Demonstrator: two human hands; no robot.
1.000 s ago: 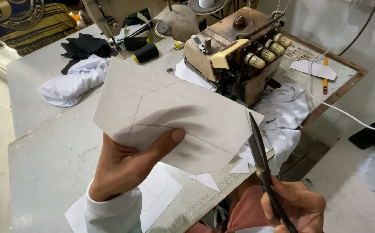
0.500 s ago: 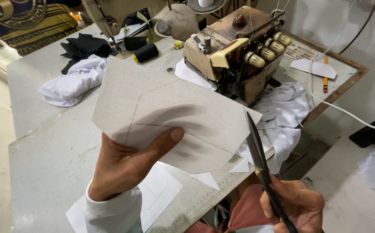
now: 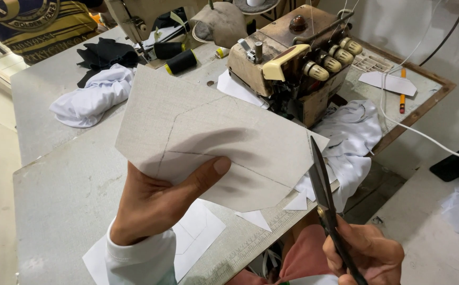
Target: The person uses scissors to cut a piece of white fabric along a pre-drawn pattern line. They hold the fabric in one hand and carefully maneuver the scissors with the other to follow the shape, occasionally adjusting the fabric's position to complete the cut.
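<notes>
Since the earlier frame almost nothing has moved: the scissors [image 3: 324, 203] have only shifted a little beside the right edge of the paper piece [image 3: 213, 142], and the blades stay shut. The right hand [image 3: 364, 253] is at the bottom, with its fingers closed around the handles of the scissors, tip pointing up. The left hand [image 3: 158, 203] holds the grey paper piece up above the table [image 3: 60, 190], thumb pressed on its front and the other fingers hidden behind it. Below lie small white scraps [image 3: 256, 219] and a white sheet [image 3: 195, 237]. Farther away stands a beige sewing machine [image 3: 287, 66], with white cloth [image 3: 92, 97] at its left and black thread spools [image 3: 179, 60] behind.
</notes>
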